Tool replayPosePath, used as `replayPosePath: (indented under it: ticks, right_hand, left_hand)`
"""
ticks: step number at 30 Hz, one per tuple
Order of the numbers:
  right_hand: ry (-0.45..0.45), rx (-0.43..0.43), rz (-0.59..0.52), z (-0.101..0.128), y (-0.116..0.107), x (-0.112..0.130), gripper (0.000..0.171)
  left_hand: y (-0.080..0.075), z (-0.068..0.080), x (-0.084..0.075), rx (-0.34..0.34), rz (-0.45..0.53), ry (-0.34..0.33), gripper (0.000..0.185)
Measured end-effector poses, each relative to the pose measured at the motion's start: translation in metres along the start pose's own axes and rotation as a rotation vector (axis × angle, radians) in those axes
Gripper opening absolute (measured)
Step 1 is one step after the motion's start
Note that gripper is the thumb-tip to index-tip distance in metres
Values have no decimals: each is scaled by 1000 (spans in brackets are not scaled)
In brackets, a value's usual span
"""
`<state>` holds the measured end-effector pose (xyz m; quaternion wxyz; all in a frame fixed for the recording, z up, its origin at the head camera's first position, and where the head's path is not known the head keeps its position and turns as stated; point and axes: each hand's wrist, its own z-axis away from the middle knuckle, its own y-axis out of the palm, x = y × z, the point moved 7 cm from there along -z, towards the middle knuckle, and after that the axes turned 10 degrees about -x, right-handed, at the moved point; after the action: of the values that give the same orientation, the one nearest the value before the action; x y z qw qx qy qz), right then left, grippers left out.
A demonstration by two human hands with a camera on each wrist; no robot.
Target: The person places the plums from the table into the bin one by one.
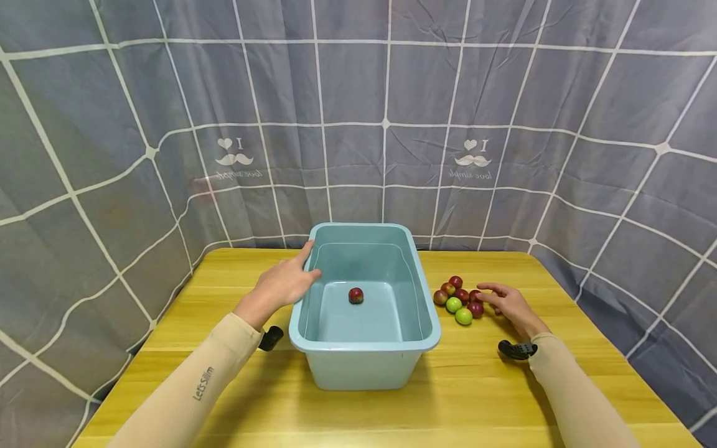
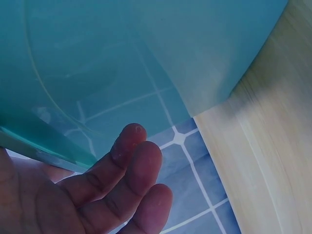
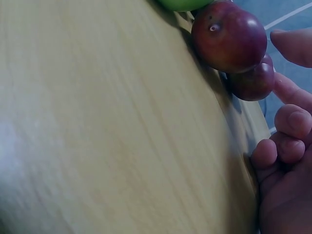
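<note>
A pale blue plastic tub (image 1: 364, 367) stands mid-table with one dark red plum (image 1: 355, 295) on its floor. My left hand (image 1: 285, 281) holds the tub's left rim, thumb over the inner side; in the left wrist view several bent fingers (image 2: 141, 168) show beside the tub's outer wall. Right of the tub lies a cluster of dark red plums (image 1: 456, 282) with two round green fruits (image 1: 463, 317). My right hand (image 1: 512, 308) is at the cluster's right edge, thumb and forefinger apart close to a dark red plum (image 3: 252, 83); contact is unclear. Its other fingers are curled.
The wooden table (image 1: 358, 420) carries the tub and fruit. Behind and at both sides hangs a grey curtain (image 1: 358, 155) with white grid lines. A black strap piece (image 1: 516, 350) sits at my right wrist, another (image 1: 271, 338) at my left.
</note>
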<state>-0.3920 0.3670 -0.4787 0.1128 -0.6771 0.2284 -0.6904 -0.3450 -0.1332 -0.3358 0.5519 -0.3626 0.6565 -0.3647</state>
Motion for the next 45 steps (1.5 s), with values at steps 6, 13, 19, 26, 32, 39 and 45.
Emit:
replayPosePath:
  ticks: [6, 13, 19, 26, 32, 39, 45]
  right_hand:
    - [-4, -1, 22, -2, 2, 0, 67]
    - [-14, 9, 92, -4, 2, 2, 64]
    - [-7, 7, 122, -2, 4, 6, 58]
    - [-4, 6, 146, -1, 6, 7, 55]
    - [-24, 6, 168, 0, 7, 6, 56]
    - [-29, -4, 193, -1, 7, 4, 58]
    - [-65, -26, 195, -1, 5, 4, 55]
  left_hand:
    - [1, 0, 2, 3, -1, -6, 76]
    - [0, 0, 1, 3, 11, 2, 77]
    - [0, 0, 1, 2, 16, 2, 77]
    - [0, -2, 2, 2, 12, 14, 77]
    - [0, -2, 3, -1, 3, 12, 77]
    - [0, -2, 3, 3, 6, 7, 77]
    - [-1, -1, 2, -1, 9, 9, 78]
